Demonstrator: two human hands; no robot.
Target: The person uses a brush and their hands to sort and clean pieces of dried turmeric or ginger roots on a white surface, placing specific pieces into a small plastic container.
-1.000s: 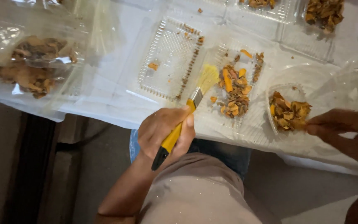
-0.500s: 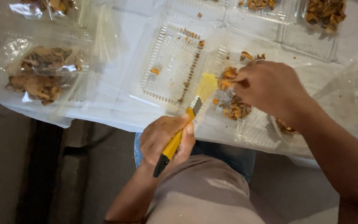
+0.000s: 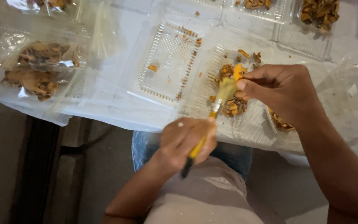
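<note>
The left hand (image 3: 185,143) is closed around the yellow handle of a small brush (image 3: 212,114), gripping it near the dark end, with the bristles pointing up and away from the person. The bristle tip meets an orange piece (image 3: 238,71) that the right hand (image 3: 280,93) pinches between thumb and fingertips (the rest of that hand is curled inward). Brush and piece come together directly above an open clear plastic tray (image 3: 253,120), which holds a small heap of orange and brown scraps (image 3: 233,105) under the bristles.

Just to the left lies a second clear tray (image 3: 168,62) with a ribbed floor, nearly bare except for a few crumbs along its right wall. Partly hidden under the right wrist is a round clear bowl (image 3: 280,124) with more brown scraps inside.

At the far left, a plastic bag (image 3: 34,70) holds a larger mass of brown pieces. Along the top edge, further clear trays (image 3: 320,16) contain similar material. All of it rests on a table covered with a clear sheet (image 3: 117,108).
</note>
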